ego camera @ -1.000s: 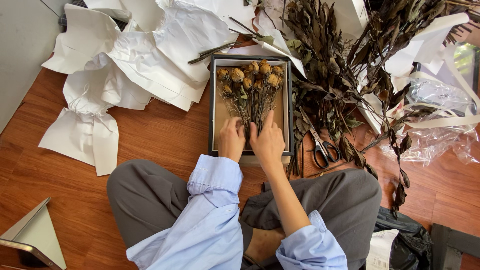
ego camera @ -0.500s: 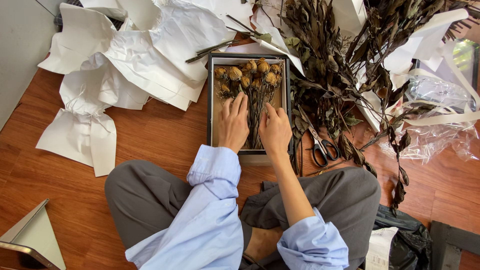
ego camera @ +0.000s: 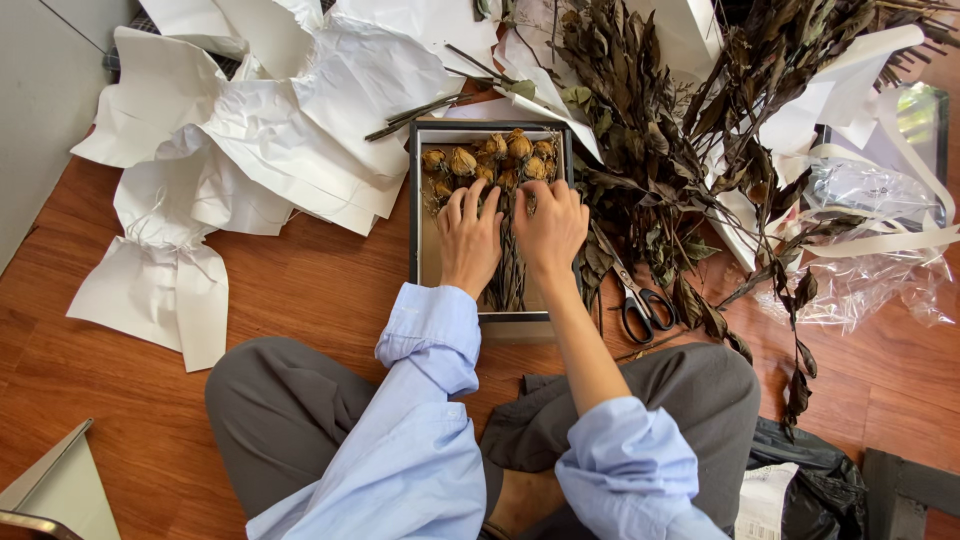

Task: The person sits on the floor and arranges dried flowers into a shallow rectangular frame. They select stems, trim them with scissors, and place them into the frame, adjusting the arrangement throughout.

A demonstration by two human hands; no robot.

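Note:
A dark-rimmed box frame (ego camera: 413, 210) lies on the wooden floor in front of my crossed legs. Inside it is a bunch of dried yellow-brown roses (ego camera: 490, 160), heads at the far end, stems running toward me. My left hand (ego camera: 468, 235) lies flat on the left side of the bunch, fingers spread, just below the flower heads. My right hand (ego camera: 549, 228) presses flat on the right side of the stems. Neither hand grips anything; both lie palm down on the flowers.
Black scissors (ego camera: 632, 292) lie right of the frame among dried leafy branches (ego camera: 650, 150). Crumpled white paper (ego camera: 270, 120) spreads to the left and behind. Clear plastic wrap (ego camera: 870, 240) sits at far right, a black bag (ego camera: 810, 470) by my right knee.
Both hands slid forward along the stems, from the near end of the frame up to just below the rose heads, and flattened out.

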